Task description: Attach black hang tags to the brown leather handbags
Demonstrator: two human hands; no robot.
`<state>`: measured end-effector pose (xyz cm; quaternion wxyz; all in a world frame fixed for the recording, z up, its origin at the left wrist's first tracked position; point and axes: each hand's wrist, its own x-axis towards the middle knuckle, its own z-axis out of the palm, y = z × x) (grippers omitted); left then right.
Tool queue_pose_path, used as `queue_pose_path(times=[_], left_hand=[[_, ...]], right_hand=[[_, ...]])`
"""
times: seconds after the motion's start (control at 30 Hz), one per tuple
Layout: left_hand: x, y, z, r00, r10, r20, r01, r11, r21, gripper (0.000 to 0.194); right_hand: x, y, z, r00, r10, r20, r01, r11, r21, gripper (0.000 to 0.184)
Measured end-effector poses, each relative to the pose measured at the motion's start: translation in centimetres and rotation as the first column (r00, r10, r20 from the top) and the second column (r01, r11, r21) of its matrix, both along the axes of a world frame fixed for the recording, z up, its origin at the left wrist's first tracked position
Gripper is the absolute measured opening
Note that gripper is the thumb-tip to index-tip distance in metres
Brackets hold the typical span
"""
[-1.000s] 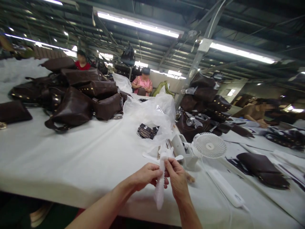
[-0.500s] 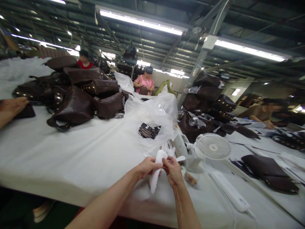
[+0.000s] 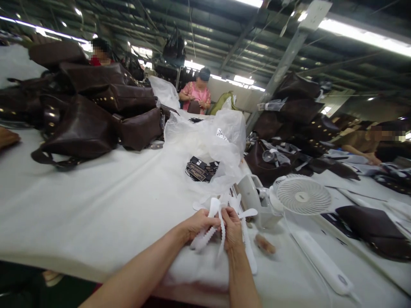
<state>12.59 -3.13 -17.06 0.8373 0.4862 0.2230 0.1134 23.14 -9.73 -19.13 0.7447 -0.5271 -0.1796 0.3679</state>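
My left hand (image 3: pixel 201 223) pinches white strips (image 3: pixel 205 240) with toothed edges above the front of the table. My right hand (image 3: pixel 232 226) is closed on another white toothed strip (image 3: pixel 222 233), parted a little from those in my left hand. The strips' material cannot be made out. More white strips (image 3: pixel 246 213) lie just behind and beside my right hand. Past my hands, black tags with gold lettering (image 3: pixel 201 170) rest on a crumpled clear plastic bag (image 3: pixel 218 145).
Dark brown leather bags (image 3: pixel 86 128) are piled at left, others (image 3: pixel 289 111) at right. A white fan (image 3: pixel 302 194), grey-white holder (image 3: pixel 250 201), power strip (image 3: pixel 324 261) and flat brown bag (image 3: pixel 374 231) are on the right. Co-workers (image 3: pixel 196 92) sit beyond; another person's hand (image 3: pixel 8 139) shows at left.
The white strips have fanned apart between my hands, and several now show. My view has shifted slightly. At the left edge, the other person's hand has moved mostly out of view.
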Motion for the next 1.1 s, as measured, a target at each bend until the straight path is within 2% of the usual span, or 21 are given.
queue_pose_path(times=[0.07,0.13,0.2,0.23,0.33,0.43,0.53,0.7,0.87,0.93,1.0,1.03,1.1], left_hand=[[0.3,0.1,-0.2,0.998,0.054,-0.02,-0.053,0.996,0.069,0.011],[0.7,0.3,-0.3,0.985,0.172,-0.017,-0.165,0.966,0.198,0.005],[0.9,0.5,-0.5,0.963,0.267,0.022,-0.261,0.915,0.308,0.013],[1.0,0.7,-0.5,0.96,0.278,0.039,-0.276,0.904,0.328,0.014],[0.8,1.2,-0.6,0.968,0.249,0.041,-0.249,0.922,0.296,0.011],[0.4,1.6,-0.4,0.972,0.233,0.013,-0.228,0.938,0.26,0.013],[0.2,1.9,-0.3,0.976,0.216,-0.018,-0.207,0.952,0.226,0.024],[-0.1,2.7,-0.5,0.964,0.265,0.004,-0.264,0.959,0.101,0.038],[-0.2,3.0,-0.5,0.975,0.22,0.017,-0.221,0.972,0.085,0.039],[-0.3,2.9,-0.3,0.984,0.176,0.017,-0.177,0.982,0.073,0.041],[-0.4,2.8,-0.1,0.992,0.125,0.029,-0.127,0.991,0.048,0.044],[-0.5,2.8,0.0,0.995,0.099,0.034,-0.1,0.994,0.037,0.045],[-0.6,2.6,0.1,0.997,0.057,0.042,-0.058,0.998,0.033,0.044]], right_hand=[[0.2,0.2,-0.1,0.999,-0.049,0.01,0.049,0.999,0.01,0.041],[0.3,0.3,-0.2,0.996,-0.071,0.05,0.07,0.997,0.015,0.039],[0.2,0.2,-0.2,0.992,-0.015,0.122,0.016,1.0,-0.002,0.041],[0.1,0.1,-0.2,0.988,0.025,0.154,-0.023,1.0,-0.014,0.042],[-0.1,-0.3,-0.3,0.981,0.067,0.181,-0.058,0.997,-0.056,0.044],[-0.1,-0.7,-0.3,0.99,0.058,0.127,-0.046,0.995,-0.091,0.037],[0.1,-1.0,0.1,0.998,0.059,0.002,-0.059,0.998,-0.016,0.036],[0.8,-1.6,1.1,0.984,0.049,-0.169,-0.03,0.993,0.113,0.037],[1.4,-1.7,1.2,0.975,0.019,-0.223,0.02,0.985,0.17,0.036],[1.5,-1.4,0.7,0.987,-0.036,-0.156,0.059,0.988,0.144,0.035],[1.7,-1.2,0.0,0.985,-0.175,0.005,0.173,0.978,0.115,0.036],[1.7,-1.1,-0.3,0.953,-0.271,0.133,0.258,0.961,0.103,0.04],[1.7,-1.0,-0.7,0.788,-0.427,0.444,0.426,0.898,0.107,0.051]])
